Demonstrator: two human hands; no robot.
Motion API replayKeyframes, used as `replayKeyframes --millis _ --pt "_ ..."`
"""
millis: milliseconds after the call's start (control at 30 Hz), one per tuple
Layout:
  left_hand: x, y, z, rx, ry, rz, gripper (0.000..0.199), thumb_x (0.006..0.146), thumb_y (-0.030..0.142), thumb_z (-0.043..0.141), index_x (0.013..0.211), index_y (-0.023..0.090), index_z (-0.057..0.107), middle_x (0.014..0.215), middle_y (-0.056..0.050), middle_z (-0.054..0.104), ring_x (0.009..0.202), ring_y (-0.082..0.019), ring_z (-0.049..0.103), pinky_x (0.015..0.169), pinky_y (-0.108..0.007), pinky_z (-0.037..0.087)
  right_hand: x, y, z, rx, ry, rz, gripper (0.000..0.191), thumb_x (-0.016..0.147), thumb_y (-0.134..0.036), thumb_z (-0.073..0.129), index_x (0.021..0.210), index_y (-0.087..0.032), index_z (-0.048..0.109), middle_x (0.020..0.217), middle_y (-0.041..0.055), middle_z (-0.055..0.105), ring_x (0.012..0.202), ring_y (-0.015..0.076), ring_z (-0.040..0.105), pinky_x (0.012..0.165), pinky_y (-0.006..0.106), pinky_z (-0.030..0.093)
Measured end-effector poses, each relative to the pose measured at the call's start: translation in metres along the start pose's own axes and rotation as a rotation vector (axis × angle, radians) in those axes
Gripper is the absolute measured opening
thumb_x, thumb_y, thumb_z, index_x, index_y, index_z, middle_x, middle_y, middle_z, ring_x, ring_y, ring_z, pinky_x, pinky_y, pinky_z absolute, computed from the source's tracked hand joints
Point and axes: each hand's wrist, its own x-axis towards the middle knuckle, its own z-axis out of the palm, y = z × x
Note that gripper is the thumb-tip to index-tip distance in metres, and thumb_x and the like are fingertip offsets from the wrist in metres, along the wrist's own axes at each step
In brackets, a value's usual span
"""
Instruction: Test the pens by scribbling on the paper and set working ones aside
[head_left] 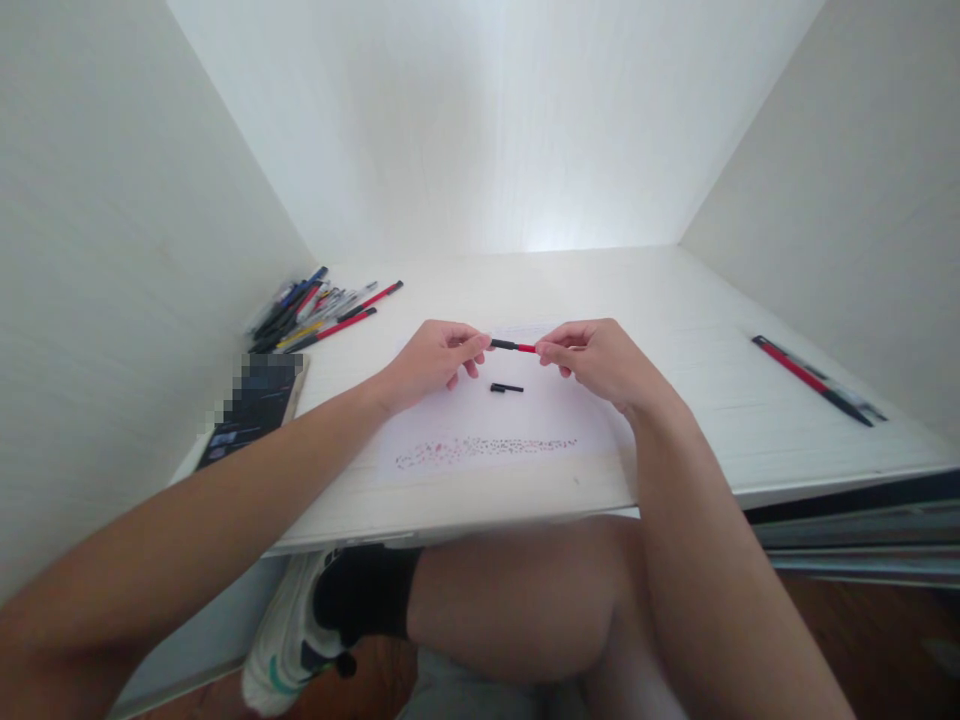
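A black-and-red pen (514, 346) is held level between my two hands, above a sheet of paper. My left hand (451, 352) pinches its black end with thumb and fingers. At the red end, my right hand (576, 350) has the pen between thumb and forefinger. A black pen cap (507, 388) with a clip lies on the paper (540, 420) just below the pen. Rows of small red and dark marks run along the paper's near edge.
At the back left is a pile of pens (315, 310) in several colours. A dark-screened device (251, 410) lies in front of it. Two pens (814, 378) rest on the right of the white desk (690, 440). Walls enclose the desk's back and sides.
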Motion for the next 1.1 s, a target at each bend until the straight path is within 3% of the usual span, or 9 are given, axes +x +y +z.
replayKeyframes --millis 233,367,533,700,800,1000,1100 --pt "0.005 -0.012 -0.001 -0.152 0.024 -0.142 0.032 0.096 0.043 0.064 0.080 0.016 0.073 0.075 -0.009 0.069 0.064 -0.016 0.062 0.048 -0.026 0.038 0.002 0.010 0.001 0.050 0.052 -0.013 0.013 0.079 -0.031 0.083 0.083 -0.020 0.077 0.086 0.0076 0.078 0.079 0.0210 0.068 0.069 0.034 0.050" --pt "0.006 -0.015 -0.001 -0.252 0.038 -0.155 0.020 0.090 0.036 0.071 0.084 0.016 0.072 0.091 -0.011 0.073 0.074 -0.018 0.067 0.051 -0.026 0.042 0.002 0.009 -0.001 0.014 0.055 -0.003 0.012 0.080 -0.030 0.082 0.083 -0.020 0.077 0.086 0.0074 0.078 0.079 0.0204 0.067 0.073 0.035 0.051" --pt "0.009 -0.016 -0.005 -0.537 0.097 -0.184 0.006 0.091 0.022 0.068 0.088 0.017 0.067 0.107 -0.012 0.075 0.089 -0.019 0.071 0.063 -0.026 0.051 0.002 0.010 -0.006 -0.026 0.069 0.013 0.012 0.081 -0.031 0.080 0.084 -0.019 0.077 0.084 0.0079 0.077 0.077 0.0201 0.066 0.070 0.034 0.050" --pt "0.014 -0.016 -0.007 -0.674 0.190 -0.214 0.013 0.100 0.017 0.056 0.089 0.017 0.064 0.118 -0.013 0.074 0.097 -0.017 0.071 0.074 -0.025 0.056 0.001 0.011 -0.010 -0.107 0.065 0.036 0.005 0.083 -0.022 0.075 0.085 -0.018 0.078 0.088 0.0085 0.078 0.079 0.0200 0.067 0.070 0.033 0.050" --pt "0.014 -0.017 -0.006 -0.723 0.207 -0.203 0.013 0.099 0.014 0.055 0.088 0.018 0.061 0.115 -0.013 0.073 0.097 -0.017 0.070 0.084 -0.029 0.059 0.000 0.009 -0.011 -0.156 0.046 0.050 0.007 0.082 -0.015 0.073 0.085 -0.018 0.079 0.089 0.0089 0.079 0.080 0.0206 0.069 0.073 0.034 0.051" --pt "0.019 -0.023 -0.010 -0.625 0.313 -0.147 0.007 0.093 0.017 0.057 0.088 0.022 0.058 0.089 -0.006 0.068 0.083 -0.018 0.065 0.082 -0.035 0.059 -0.001 0.007 -0.013 -0.206 0.048 0.065 0.009 0.083 -0.014 0.073 0.086 -0.019 0.080 0.093 0.0105 0.080 0.083 0.0230 0.071 0.075 0.037 0.053" --pt "0.022 -0.027 -0.013 -0.331 0.332 -0.084 0.007 0.091 0.022 0.055 0.091 0.023 0.062 0.078 -0.003 0.062 0.073 -0.018 0.058 0.074 -0.034 0.054 -0.001 0.008 -0.016 -0.234 0.045 0.050 0.010 0.084 -0.015 0.073 0.088 -0.019 0.081 0.095 0.0108 0.080 0.086 0.0244 0.071 0.077 0.038 0.054"
